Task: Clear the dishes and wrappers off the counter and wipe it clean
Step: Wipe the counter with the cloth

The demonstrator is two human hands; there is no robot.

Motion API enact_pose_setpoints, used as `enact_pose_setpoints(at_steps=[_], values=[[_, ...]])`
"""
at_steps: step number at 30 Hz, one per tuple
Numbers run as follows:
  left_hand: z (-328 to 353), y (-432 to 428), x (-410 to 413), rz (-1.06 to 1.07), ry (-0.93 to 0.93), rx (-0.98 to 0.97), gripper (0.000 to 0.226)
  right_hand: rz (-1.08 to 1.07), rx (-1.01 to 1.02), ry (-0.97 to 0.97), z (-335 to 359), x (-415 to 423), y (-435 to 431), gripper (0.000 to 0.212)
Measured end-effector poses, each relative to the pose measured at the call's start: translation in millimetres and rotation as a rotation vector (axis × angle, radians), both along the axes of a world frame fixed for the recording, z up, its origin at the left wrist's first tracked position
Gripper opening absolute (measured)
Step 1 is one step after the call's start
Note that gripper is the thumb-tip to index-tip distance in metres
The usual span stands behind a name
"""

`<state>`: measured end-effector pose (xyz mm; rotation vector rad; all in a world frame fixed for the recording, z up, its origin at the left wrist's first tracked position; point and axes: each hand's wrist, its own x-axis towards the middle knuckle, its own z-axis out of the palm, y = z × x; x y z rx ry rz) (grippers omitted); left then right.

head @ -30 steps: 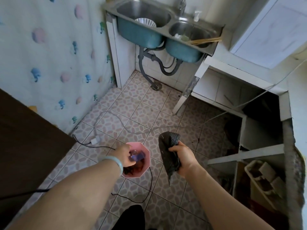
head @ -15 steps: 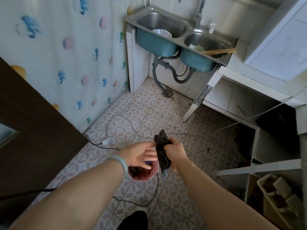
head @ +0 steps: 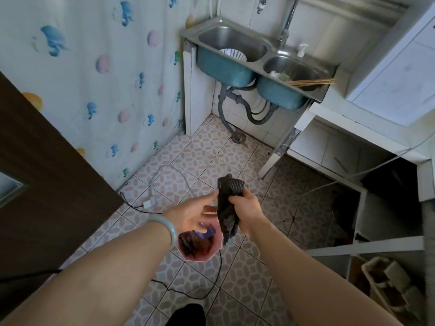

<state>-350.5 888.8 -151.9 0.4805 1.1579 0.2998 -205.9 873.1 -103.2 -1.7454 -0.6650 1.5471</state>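
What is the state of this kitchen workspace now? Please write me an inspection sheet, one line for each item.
Surface: white counter right of the sink; patterned floor tiles.
Job's things: dark cloth in the right hand; pink bin on the floor, holding a purple wrapper; chopsticks across the right sink basin; white dish in the left basin.
Clutter: white tray low down at the right.
Hands: left hand open above the bin; right hand grips the cloth.
Cables: black cable and white cable on the floor.
Surroundings: steel double sink, printed curtain, dark door.
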Motion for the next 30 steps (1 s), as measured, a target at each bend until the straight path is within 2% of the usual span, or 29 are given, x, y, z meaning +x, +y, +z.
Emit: enact_pose_setpoints(at_steps=[2,4,8,10,13,14,17,19,21,24,25,30], values=[[0.0,0.9,-2.2,0.031,-0.036,0.002,0.049,0.002,-0.013,0.027,-1.7,2.6,-1.6,0.036],[4.2,0.3,1.3,0.041,-0.022,0.046,0.03,0.003,-0.018,0.03,-3.2,3.2,-3.5,0.035],[11.6,2.3,3.2,0.072,-0.042,0.079,0.024,0.033,-0.009,-0.013,-8.1,5.9,-4.9,0.036],[12.9,3.1,4.1,0.059,-0.043,0.064,0.037,0.057,-0.009,-0.051,-9.0,5.6,-5.1,0.036],[8.8,3.4,4.5,0.058,0.195,0.132,0.03,0.066,-0.008,-0.076,-8.4,4.2,-6.9,0.035],[7.4,3.0,2.8,0.075,0.211,0.118,0.029,0.066,-0.005,-0.085,-8.3,4.6,-7.5,0.034],[12.1,-0.1,0.1,0.014,0.08,0.05,0.039,0.083,0.006,-0.098,-6.2,6.4,-8.8,0.035],[10.9,-1.9,1.7,-0.063,0.136,0.109,0.026,0.065,0.009,-0.066,-6.0,6.0,-8.3,0.034],[9.6,-4.3,2.4,-0.135,0.199,0.134,0.036,0.016,0.015,-0.014,-5.3,5.3,-6.9,0.033],[7.1,-6.3,0.1,-0.198,-0.032,0.031,0.032,-0.006,0.041,0.0,-1.6,8.5,-2.8,0.032],[6.6,-5.4,1.1,-0.184,-0.05,0.039,0.03,-0.002,0.045,-0.007,0.4,9.8,-1.9,0.032],[11.5,-0.8,14.8,-0.085,0.298,0.21,0.033,0.009,0.045,-0.05,0.2,12.8,-4.6,0.032]])
